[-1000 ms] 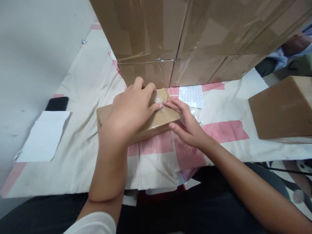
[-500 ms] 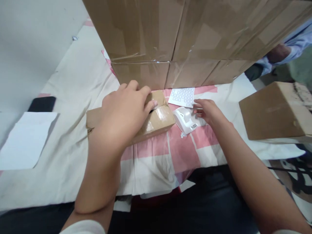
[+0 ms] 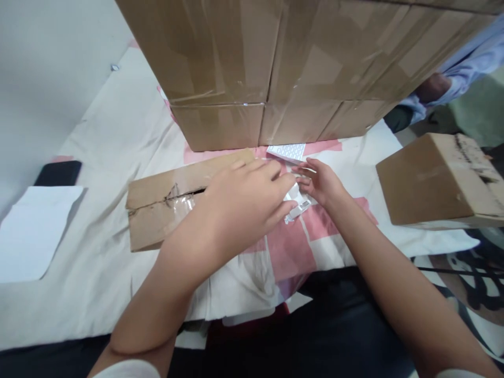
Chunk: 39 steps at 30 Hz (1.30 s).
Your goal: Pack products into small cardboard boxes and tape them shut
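A small flat cardboard box (image 3: pixel 157 210) with a torn, taped seam lies on the pink-and-white cloth (image 3: pixel 118 142). My left hand (image 3: pixel 248 202) reaches across the box's right end, its fingers curled onto a small white plastic object (image 3: pixel 298 203) just to the box's right. My right hand (image 3: pixel 321 181) meets it from the other side, fingertips pinched on the same white object. Most of that object is hidden under my fingers. A white sheet of small stickers (image 3: pixel 286 151) lies just behind my hands.
A tall stack of taped cardboard boxes (image 3: pixel 275 68) stands close behind. Another brown box (image 3: pixel 429 178) sits at the right. White paper (image 3: pixel 27 231) and a black phone (image 3: pixel 57 172) lie at the left. Another person's sleeve and arm (image 3: pixel 437 84) show at the upper right.
My left hand has slid right off the top of the small box onto the white object, uncovering the box's taped seam. My right hand has stayed on the white object.
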Motion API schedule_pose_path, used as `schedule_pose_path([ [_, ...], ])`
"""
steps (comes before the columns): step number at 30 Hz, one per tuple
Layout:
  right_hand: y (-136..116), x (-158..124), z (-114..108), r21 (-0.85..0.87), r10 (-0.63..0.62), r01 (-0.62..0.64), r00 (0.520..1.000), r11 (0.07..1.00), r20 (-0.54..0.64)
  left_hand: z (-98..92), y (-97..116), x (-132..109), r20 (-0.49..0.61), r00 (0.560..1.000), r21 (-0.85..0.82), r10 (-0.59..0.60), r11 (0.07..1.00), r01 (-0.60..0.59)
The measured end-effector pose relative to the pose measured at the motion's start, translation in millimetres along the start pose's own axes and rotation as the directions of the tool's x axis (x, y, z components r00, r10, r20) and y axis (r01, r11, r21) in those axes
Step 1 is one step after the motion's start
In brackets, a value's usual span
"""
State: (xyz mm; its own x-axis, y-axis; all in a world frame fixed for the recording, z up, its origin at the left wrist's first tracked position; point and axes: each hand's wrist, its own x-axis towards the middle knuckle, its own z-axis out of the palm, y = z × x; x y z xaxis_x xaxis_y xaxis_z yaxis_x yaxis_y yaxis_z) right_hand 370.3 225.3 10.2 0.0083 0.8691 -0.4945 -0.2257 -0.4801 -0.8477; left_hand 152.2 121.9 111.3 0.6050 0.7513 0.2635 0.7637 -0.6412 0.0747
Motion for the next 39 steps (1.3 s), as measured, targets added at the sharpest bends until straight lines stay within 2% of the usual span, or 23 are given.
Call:
schedule_pose_path([
  [4, 6, 15, 4, 0.018, -0.128, 0.130, 0.987, 0.991, -0.097, 0.2, 2, -1, -0.025, 1.000, 0.018, 0.015, 1.000, -0.015],
  [10, 13, 28, -2, 0.044, -0.153, 0.164, 0.969, 0.985, -0.193, -5.2, 2, -5, -0.006, 1.000, 0.082, 0.029, 0.996, -0.028],
  [13, 11, 8, -5, 0.056, -0.274, 0.284, 0.951, 0.957, -0.140, -7.1, 7, -5, -0.036, 0.999, 0.112, 0.026, 0.993, -0.022],
  [17, 13, -49, -11, 0.085, -0.464, 0.458, 0.883, 0.885, 0.070, -3.4, 20, -2, -0.130, 0.991, 0.134, -0.012, 0.991, 0.030],
  [21, 24, -107, -19, 0.109, -0.443, 0.430, 0.883, 0.896, 0.155, 9.1, 33, 3, -0.113, 0.994, 0.078, 0.000, 0.997, 0.009],
  [24, 30, -130, -24, 0.094, -0.437, 0.427, 0.883, 0.899, 0.171, 19.3, 40, 7, -0.093, 0.995, 0.061, 0.019, 0.998, -0.013],
  [30, 30, -137, -31, 0.176, -0.379, 0.346, 0.900, 0.922, 0.216, 31.6, 50, 13, -0.044, 0.997, 0.036, 0.061, 0.998, -0.060],
  [35, 25, -142, -36, 0.218, -0.358, 0.310, 0.904, 0.925, 0.234, 36.2, 52, 16, -0.087, 0.992, -0.099, 0.096, 0.990, -0.105],
  [39, 25, -145, -40, 0.192, -0.358, 0.322, 0.912, 0.927, 0.202, 36.7, 53, 15, -0.116, 0.982, -0.090, 0.151, 0.983, -0.162],
])
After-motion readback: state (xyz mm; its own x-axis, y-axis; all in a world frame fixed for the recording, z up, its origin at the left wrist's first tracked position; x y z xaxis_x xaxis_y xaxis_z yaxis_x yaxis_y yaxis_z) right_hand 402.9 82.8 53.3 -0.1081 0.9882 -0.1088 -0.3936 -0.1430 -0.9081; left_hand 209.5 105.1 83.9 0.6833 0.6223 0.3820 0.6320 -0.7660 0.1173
